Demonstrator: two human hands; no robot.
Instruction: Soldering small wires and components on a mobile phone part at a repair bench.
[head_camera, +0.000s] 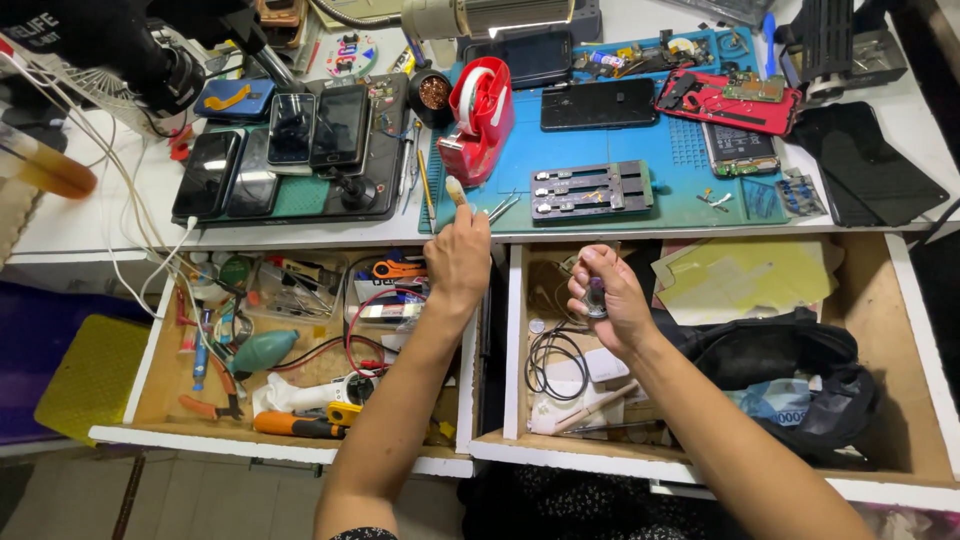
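Note:
My left hand (458, 255) is raised over the front edge of the workbench and grips a small brush (455, 190) whose pale tip points up toward the blue work mat (600, 145). My right hand (608, 297) hovers over the open right drawer (515, 340) and is closed around a small dark bottle-like object (596, 297); only part of it shows between the fingers. Tweezers (503, 207) lie on the mat just right of the brush.
A red tape dispenser (478, 120) and a metal fixture (590, 190) sit on the mat. Several phones (290, 140) lie on a dark tray at left. The left drawer (150, 340) holds tools and cables; the right drawer holds a black bag (790, 370).

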